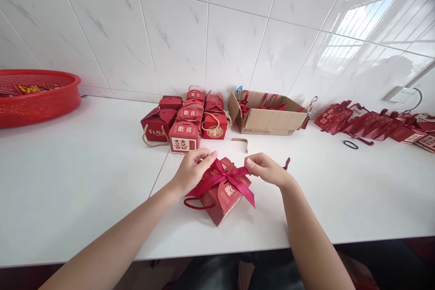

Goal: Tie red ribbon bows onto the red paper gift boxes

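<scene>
A red gift box (222, 201) with gold characters sits cornerwise on the white table before me. Across its top lies a crimson ribbon (243, 188) tied in a bow, with tails hanging over the sides. My left hand (195, 167) pinches one loop of the ribbon between thumb and fingers. On the other side, my right hand (267, 167) pinches the opposite loop. A dark red cord handle (199, 206) curves out from the box's left side.
Several finished red boxes (185, 131) stand behind the hands. Right of them is a cardboard box (272, 121) holding ribbons. A red plastic basket (41, 104) stands far left. Flat red boxes (367, 122), a black ring (350, 144) and a tan strip (243, 140) lie on the table (84, 190).
</scene>
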{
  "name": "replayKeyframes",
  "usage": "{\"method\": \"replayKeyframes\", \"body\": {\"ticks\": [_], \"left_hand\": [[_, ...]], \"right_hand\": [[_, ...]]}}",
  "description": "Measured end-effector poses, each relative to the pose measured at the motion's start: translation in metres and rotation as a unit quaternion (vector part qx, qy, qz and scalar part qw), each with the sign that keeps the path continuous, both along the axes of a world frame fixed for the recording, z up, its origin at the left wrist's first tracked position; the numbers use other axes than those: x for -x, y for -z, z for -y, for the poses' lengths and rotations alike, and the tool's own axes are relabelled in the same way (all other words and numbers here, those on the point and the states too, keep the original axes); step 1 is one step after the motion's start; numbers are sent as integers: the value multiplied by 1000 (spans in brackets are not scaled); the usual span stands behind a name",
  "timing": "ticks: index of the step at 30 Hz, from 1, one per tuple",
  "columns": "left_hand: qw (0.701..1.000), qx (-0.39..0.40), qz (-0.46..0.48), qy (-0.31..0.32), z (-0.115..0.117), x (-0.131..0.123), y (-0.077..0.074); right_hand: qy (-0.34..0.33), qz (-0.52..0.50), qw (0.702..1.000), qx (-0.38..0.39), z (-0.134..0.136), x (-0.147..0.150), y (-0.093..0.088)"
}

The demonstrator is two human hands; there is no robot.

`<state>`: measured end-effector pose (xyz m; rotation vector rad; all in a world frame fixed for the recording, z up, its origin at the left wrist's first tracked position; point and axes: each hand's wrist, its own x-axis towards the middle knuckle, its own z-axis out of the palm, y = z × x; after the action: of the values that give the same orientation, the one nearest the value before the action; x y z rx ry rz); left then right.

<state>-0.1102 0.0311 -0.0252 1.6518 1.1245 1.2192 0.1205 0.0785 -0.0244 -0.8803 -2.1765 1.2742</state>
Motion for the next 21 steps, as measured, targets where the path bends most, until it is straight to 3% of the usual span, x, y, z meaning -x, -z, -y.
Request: {"method": "replayKeyframes", "body": {"ticks": [3,7,21], "left_hand": [[1000,-19,-3,-3,-1,1,1],[1000,-17,-4,-13,-1,1,-2],[999,38,7,-18,3,-2,-6]], "right_hand": [[-41,-25,998,49,1,0,-1],[-48,-83,991,89,5,5,-4],[6,-164,983,82,14,18,-2]]}}
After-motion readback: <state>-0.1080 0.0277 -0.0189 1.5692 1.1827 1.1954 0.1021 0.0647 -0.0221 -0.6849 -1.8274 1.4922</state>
